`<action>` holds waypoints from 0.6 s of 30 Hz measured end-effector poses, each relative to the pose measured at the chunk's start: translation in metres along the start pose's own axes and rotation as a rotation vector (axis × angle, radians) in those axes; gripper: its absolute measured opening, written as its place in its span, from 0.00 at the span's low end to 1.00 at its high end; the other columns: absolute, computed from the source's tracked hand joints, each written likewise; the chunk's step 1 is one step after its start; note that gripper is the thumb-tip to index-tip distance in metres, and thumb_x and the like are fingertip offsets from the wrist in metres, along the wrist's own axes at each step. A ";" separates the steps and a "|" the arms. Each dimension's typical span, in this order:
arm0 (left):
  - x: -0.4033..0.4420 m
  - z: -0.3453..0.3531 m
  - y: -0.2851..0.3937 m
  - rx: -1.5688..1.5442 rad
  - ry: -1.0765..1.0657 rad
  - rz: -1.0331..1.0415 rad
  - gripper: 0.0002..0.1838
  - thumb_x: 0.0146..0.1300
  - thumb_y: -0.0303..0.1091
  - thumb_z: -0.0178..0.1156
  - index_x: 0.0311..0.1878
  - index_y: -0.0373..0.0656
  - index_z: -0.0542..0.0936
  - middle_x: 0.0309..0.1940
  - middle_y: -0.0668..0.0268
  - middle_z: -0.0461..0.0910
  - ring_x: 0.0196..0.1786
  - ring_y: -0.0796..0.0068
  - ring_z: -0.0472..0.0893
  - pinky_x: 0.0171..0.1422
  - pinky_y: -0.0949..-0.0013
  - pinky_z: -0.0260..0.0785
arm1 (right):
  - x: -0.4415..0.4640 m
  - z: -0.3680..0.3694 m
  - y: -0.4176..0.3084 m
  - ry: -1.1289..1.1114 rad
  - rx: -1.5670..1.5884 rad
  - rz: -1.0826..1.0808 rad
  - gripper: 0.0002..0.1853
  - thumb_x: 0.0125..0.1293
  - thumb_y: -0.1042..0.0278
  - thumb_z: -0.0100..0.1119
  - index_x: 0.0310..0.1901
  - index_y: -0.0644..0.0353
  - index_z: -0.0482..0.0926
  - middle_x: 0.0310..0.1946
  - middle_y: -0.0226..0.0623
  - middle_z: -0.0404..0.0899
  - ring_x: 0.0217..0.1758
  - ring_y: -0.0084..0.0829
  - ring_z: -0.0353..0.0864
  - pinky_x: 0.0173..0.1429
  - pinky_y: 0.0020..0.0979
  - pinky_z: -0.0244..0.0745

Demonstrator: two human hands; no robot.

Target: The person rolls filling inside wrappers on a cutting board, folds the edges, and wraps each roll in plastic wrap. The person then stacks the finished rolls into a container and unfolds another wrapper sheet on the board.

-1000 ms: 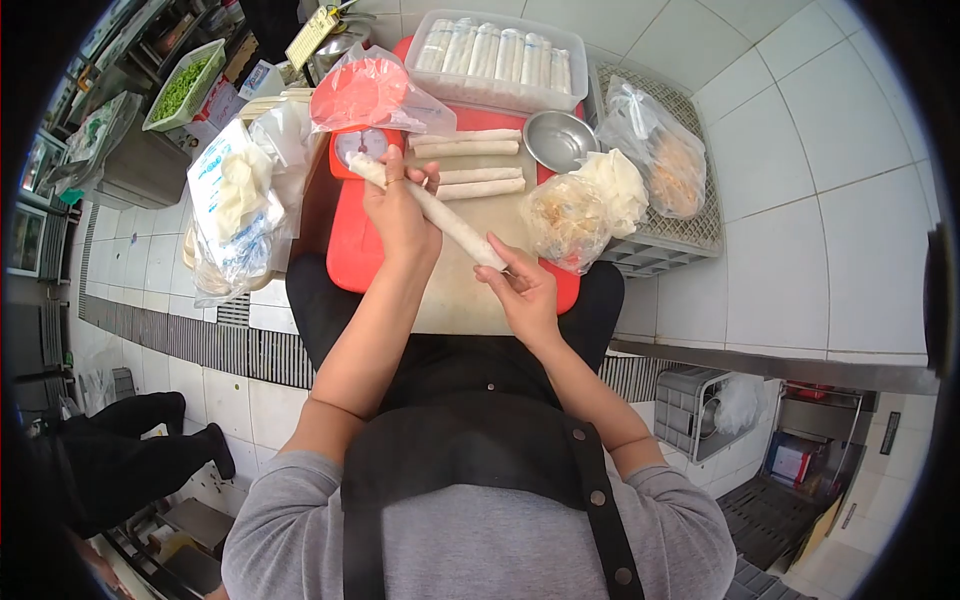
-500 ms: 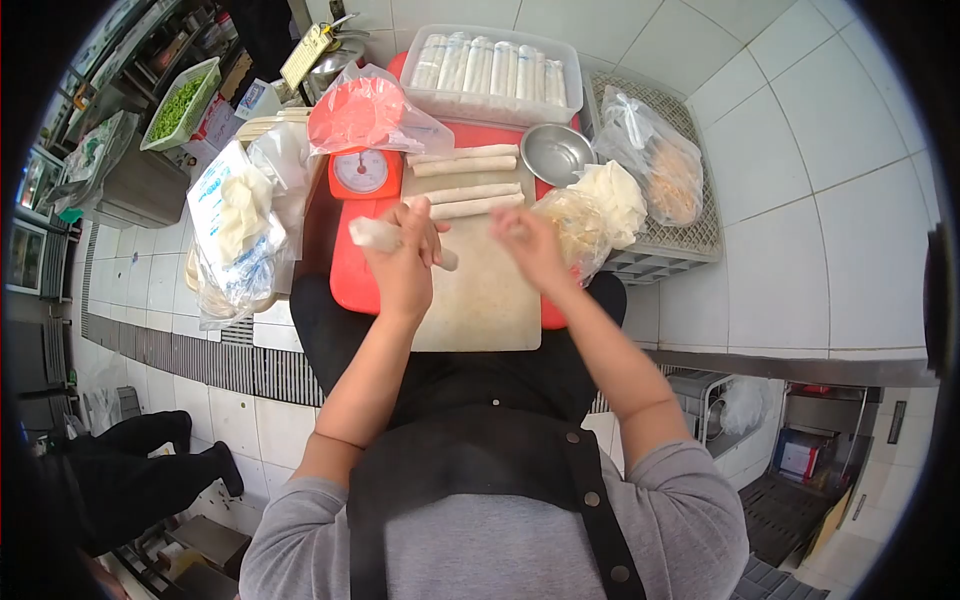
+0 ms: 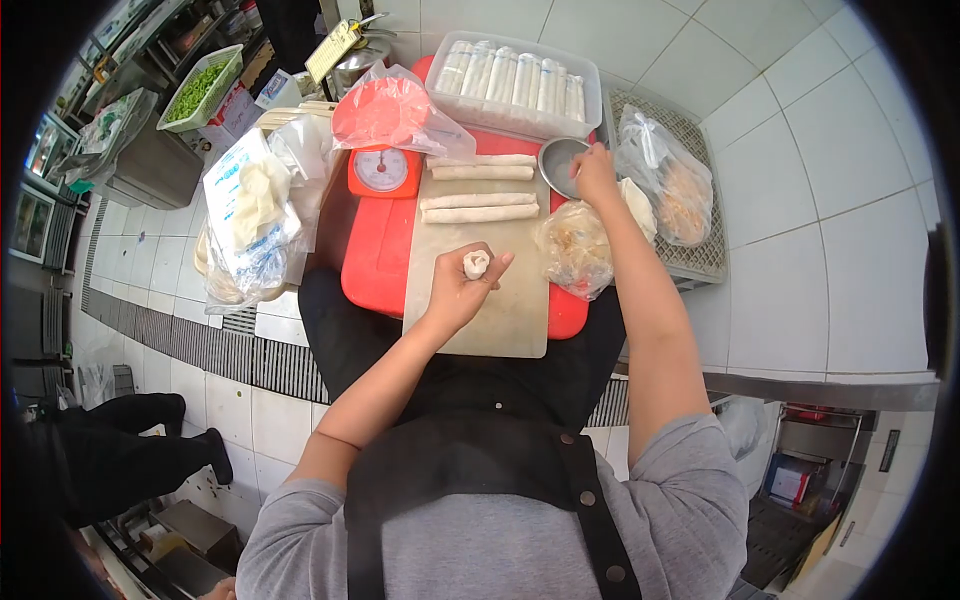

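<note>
One roll (image 3: 476, 264) in left hand (image 3: 456, 291); four rolls (image 3: 480, 200) on board (image 3: 485, 325).

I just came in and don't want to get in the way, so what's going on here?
The person's left hand grips a pale roll above a cutting board, one end of the roll facing the camera. The right hand is at the metal bowl; whether it touches the bowl is hard to tell. Four other rolls lie in two pairs on the board, and a plastic tub beyond them holds a row of what look like wrapped rolls.
</note>
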State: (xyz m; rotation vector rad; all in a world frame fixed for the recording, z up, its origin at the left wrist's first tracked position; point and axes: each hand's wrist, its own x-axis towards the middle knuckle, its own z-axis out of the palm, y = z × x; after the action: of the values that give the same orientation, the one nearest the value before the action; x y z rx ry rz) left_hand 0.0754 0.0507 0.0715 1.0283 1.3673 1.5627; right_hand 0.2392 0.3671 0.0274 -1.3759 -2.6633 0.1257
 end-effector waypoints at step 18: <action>0.016 0.028 -0.002 0.250 0.133 0.270 0.06 0.71 0.27 0.67 0.40 0.34 0.86 0.24 0.67 0.83 0.29 0.84 0.79 0.33 0.72 0.72 | -0.171 -0.163 -0.160 0.159 0.600 -0.481 0.07 0.61 0.74 0.64 0.41 0.58 0.86 0.66 0.44 0.73 0.68 0.45 0.70 0.73 0.46 0.63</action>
State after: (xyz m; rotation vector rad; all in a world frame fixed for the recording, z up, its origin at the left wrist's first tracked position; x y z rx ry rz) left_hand 0.0965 0.0756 0.0734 1.3250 1.5982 1.7100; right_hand 0.2346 0.1363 0.1957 -0.5305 -2.4369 0.6597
